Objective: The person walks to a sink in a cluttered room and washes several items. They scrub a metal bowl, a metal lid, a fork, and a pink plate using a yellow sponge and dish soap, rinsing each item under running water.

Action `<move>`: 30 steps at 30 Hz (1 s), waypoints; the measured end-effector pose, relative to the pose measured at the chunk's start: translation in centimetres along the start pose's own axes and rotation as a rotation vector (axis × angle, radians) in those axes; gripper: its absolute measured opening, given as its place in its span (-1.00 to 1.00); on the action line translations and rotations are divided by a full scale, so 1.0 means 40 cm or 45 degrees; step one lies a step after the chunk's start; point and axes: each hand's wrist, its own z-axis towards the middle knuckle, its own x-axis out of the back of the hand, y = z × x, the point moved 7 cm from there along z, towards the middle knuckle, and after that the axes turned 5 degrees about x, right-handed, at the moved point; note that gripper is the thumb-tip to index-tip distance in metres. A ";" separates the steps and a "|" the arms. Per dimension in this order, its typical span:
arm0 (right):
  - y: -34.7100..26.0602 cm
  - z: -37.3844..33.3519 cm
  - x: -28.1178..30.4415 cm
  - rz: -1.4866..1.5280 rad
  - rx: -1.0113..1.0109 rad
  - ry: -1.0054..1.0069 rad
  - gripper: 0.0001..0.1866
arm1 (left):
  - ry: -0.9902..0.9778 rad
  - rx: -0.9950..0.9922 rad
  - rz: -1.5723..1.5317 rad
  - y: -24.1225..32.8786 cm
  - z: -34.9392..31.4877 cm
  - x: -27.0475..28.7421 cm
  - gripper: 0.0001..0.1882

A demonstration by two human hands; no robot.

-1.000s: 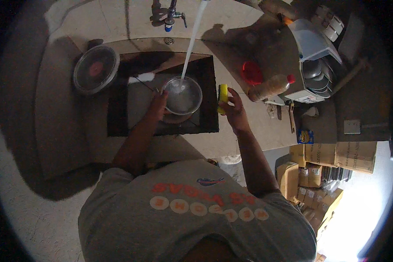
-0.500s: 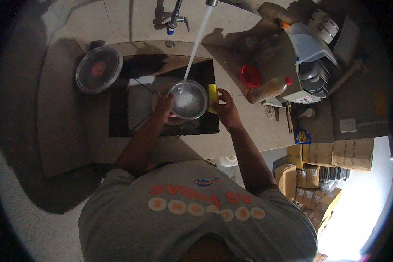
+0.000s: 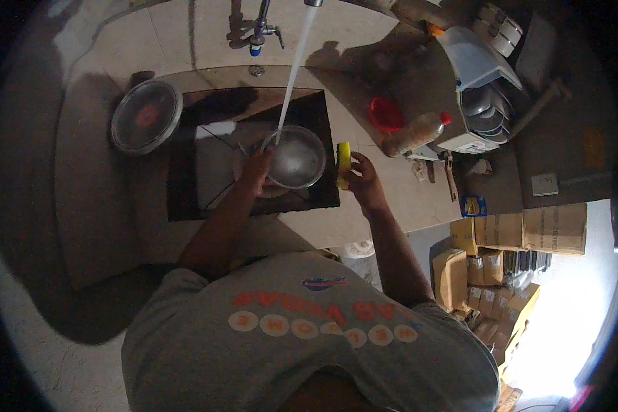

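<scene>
My left hand [image 3: 255, 170] grips the left rim of a round metal bowl [image 3: 296, 158] held over the dark sink [image 3: 185, 185]. A stream of water [image 3: 292, 86] falls from the spout above and lands at the bowl's left side, near my fingers. In my right hand [image 3: 364, 180] is a yellow sponge [image 3: 343, 165], pinched between thumb and fingers just right of the sink edge. The sponge and the bowl are apart. Under the bowl another round dish shows in part; its kind is hard to make out.
Left of the sink leans a large round lid [image 3: 146, 117]. On the right counter are a red bowl [image 3: 386, 115], a bottle with a red cap [image 3: 419, 134] and a rack of dishes [image 3: 487, 113]. A tap [image 3: 259, 34] is on the back wall; cardboard boxes [image 3: 498, 233] are stacked lower right.
My right hand has drawn the sponge away from the bowl's rim, to the right and slightly nearer me. My left hand keeps its hold on the bowl. The whole view has shifted slightly.
</scene>
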 end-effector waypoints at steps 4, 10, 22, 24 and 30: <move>0.048 -0.026 0.020 0.077 -0.035 -0.010 -0.34 | -0.089 -0.116 -0.097 0.017 -0.018 -0.030 -0.35; -0.038 -0.022 -0.042 -0.056 0.218 -0.103 -0.31 | -0.024 -0.033 -0.080 -0.012 0.003 -0.017 -0.43; -0.051 0.110 -0.303 -1.350 0.224 -0.398 -0.40 | -0.024 0.041 -0.167 0.008 -0.067 -0.080 -0.36; -0.030 0.120 -0.314 -1.343 0.270 -0.380 -0.38 | -0.062 -0.004 -0.250 -0.016 -0.032 -0.069 -0.47; -0.011 0.129 -0.342 -1.343 0.281 -0.426 -0.38 | -0.055 -0.057 -0.196 -0.020 -0.034 -0.054 -0.44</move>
